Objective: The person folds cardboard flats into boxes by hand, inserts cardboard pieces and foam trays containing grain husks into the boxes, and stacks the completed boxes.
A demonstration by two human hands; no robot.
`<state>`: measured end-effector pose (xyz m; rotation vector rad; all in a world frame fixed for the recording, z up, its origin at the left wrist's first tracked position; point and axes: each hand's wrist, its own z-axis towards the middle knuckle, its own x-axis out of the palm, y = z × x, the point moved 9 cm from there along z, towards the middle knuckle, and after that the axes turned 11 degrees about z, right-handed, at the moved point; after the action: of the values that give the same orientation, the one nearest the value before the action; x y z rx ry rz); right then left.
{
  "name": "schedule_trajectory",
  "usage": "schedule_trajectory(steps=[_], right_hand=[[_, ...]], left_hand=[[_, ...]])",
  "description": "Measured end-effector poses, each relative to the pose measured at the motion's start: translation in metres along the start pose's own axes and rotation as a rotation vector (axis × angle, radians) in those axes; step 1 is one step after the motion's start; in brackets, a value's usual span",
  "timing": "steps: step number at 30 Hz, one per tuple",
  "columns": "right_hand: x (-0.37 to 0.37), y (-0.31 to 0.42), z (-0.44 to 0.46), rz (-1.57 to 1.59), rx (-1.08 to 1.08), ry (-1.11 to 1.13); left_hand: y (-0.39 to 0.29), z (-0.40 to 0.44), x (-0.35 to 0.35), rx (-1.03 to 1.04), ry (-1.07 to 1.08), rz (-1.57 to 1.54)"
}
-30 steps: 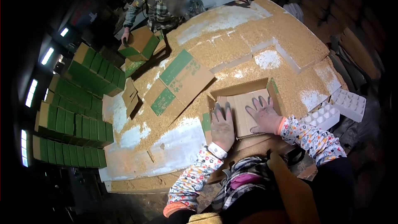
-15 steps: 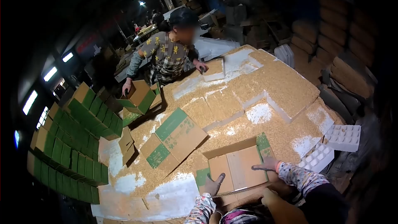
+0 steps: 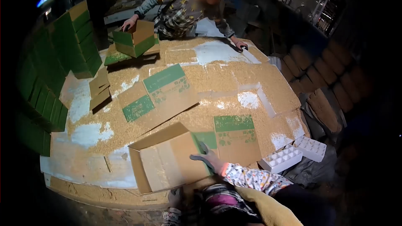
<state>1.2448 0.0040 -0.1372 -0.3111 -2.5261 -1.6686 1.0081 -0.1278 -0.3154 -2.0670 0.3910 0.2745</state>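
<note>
An open cardboard box with green outer sides is tilted near the table's front edge, its inside facing me. My right hand, in a grey-fingered glove, grips the box's right wall, the thumb on the inner face and the fingers behind it. Below the box's lower edge is my left hand, gloved too; its fingers are largely hidden, so its grip cannot be made out. A flat cardboard piece with a green band lies just right of the box. Farther left lies a bigger flat cardboard piece.
Tan granules cover much of the table. Green cartons are stacked at left. Across the table, a co-worker holds an open box and reaches over the granules. White molded trays sit at the right edge.
The box has swung left and tilted in my right hand. My left hand has gone from its left side to below it. The co-worker leans farther right. My view has shifted.
</note>
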Motion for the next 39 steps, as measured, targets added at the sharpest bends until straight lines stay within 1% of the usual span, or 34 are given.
schedule_trajectory(steps=[1, 2, 3, 5, 6, 8, 9, 10, 11, 12, 13, 14, 15, 16, 17, 18, 19, 20, 21, 22, 23, 24, 26, 28, 29, 31, 32, 33, 34, 35, 36, 37, 38, 39], right_hand=[[0.039, -0.006, 0.006, -0.034, -0.002, 0.07], [0.068, -0.006, 0.009, -0.189, -0.105, 0.079], [0.086, -0.023, 0.018, -0.239, -0.06, 0.13], [0.1, -0.041, 0.025, -0.348, -0.084, 0.242], [0.093, -0.036, 0.019, -0.419, -0.155, 0.296], [0.058, 0.015, -0.014, -0.621, -0.275, 0.353], [0.015, 0.026, -0.02, -0.736, -0.415, 0.22], [-0.043, 0.026, -0.02, -0.758, -0.303, 0.078], [-0.104, 0.037, -0.029, -0.882, -0.435, -0.182], [-0.178, 0.029, -0.036, -0.99, -0.432, -0.478], [-0.242, 0.016, -0.047, -1.07, -0.291, -0.674], [-0.306, -0.02, -0.051, -0.903, -0.006, -0.74], [-0.356, -0.091, -0.028, -0.347, 0.086, -0.493], [-0.356, -0.097, -0.026, -0.345, 0.021, -0.384], [-0.373, -0.1, -0.024, -0.624, -0.127, -0.506], [-0.353, -0.064, -0.041, -0.405, -0.111, -0.425], [-0.364, -0.051, -0.054, -0.445, -0.098, -0.501], [-0.351, -0.002, -0.072, -0.271, -0.154, -0.379], [-0.337, 0.045, -0.09, -0.091, -0.188, -0.253], [-0.341, 0.086, -0.105, 0.199, -0.29, -0.259], [-0.331, 0.141, -0.124, 0.067, -0.508, -0.277], [-0.34, 0.149, -0.116, 0.273, -0.53, -0.399], [-0.331, 0.169, -0.1, 0.419, -0.698, -0.557], [-0.311, 0.193, -0.088, 0.237, -0.774, -0.543], [-0.298, 0.205, -0.082, 0.153, -0.826, -0.521], [-0.284, 0.217, -0.066, 0.086, -0.734, -0.355], [-0.283, 0.221, -0.059, 0.045, -0.693, -0.278], [-0.297, 0.202, -0.028, 0.076, -0.67, -0.27], [-0.287, 0.205, -0.008, 0.101, -0.632, -0.249], [-0.278, 0.2, 0.003, 0.116, -0.571, -0.232], [-0.274, 0.188, 0.014, 0.12, -0.499, -0.22], [-0.274, 0.171, 0.035, -0.231, -0.812, -0.373], [-0.233, 0.178, 0.015, -0.11, -0.598, -0.115], [-0.241, 0.174, 0.015, -0.422, -0.599, -0.232]], left_hand=[[-0.043, -0.02, -0.003, 0.327, -0.04, 0.131], [-0.044, -0.013, 0.02, 0.31, 0.152, 0.29], [-0.088, -0.034, 0.014, 0.511, -0.016, 0.129], [-0.109, -0.027, 0.036, 0.377, 0.311, 0.219], [-0.147, -0.034, 0.029, 0.499, 0.237, 0.182], [-0.163, -0.026, 0.024, 0.544, -0.027, 0.313], [-0.173, -0.023, 0.019, 0.583, -0.126, 0.366], [-0.184, -0.023, 0.015, 0.627, -0.229, 0.421], [-0.186, -0.021, 0.013, 0.47, -0.252, 0.534], [-0.18, -0.015, 0.018, 0.391, -0.316, 0.605], [-0.17, -0.002, 0.026, 0.316, -0.383, 0.674], [-0.164, 0.013, 0.03, 0.249, -0.455, 0.75], [-0.155, 0.03, 0.042, 0.149, -0.356, 0.704], [-0.16, 0.038, 0.049, 0.143, -0.384, 0.73], [-0.18, 0.038, 0.045, 0.06, -0.222, 0.534], [-0.187, 0.044, 0.039, 0.116, -0.253, 0.555], [-0.216, 0.031, 0.029, 0.169, -0.203, 0.63], [-0.258, 0.008, 0.016, 0.286, -0.223, 0.747], [-0.31, -0.025, 0.003, 0.353, -0.215, 0.714], [-0.335, -0.037, -0.014, 0.441, -0.315, 0.744], [-0.37, -0.057, -0.023, 0.55, -0.377, 0.699], [-0.403, -0.071, -0.026, 0.65, -0.438, 0.639], [-0.428, -0.06, -0.02, 0.645, -0.562, 0.623], [-0.397, 0.023, -0.027, 0.381, -0.378, 0.234], [-0.396, 0.056, -0.031, 0.352, -0.247, 0.349], [-0.42, 0.07, -0.036, 0.328, -0.156, 0.615], [-0.443, 0.05, -0.027, 0.322, -0.197, 0.774], [-0.48, -0.008, 0.013, 0.601, -0.193, 1.007], [-0.482, -0.038, 0.059, 0.863, -0.142, 1.119], [-0.471, -0.061, 0.104, 0.849, 0.107, 1.496], [-0.446, -0.058, 0.133, 0.914, 0.306, 1.163], [-0.423, -0.052, 0.149, 0.766, 0.479, 1.25], [-0.402, -0.051, 0.157, 0.622, 0.658, 1.336], [-0.405, -0.063, 0.155, 0.639, 0.759, 1.141]])
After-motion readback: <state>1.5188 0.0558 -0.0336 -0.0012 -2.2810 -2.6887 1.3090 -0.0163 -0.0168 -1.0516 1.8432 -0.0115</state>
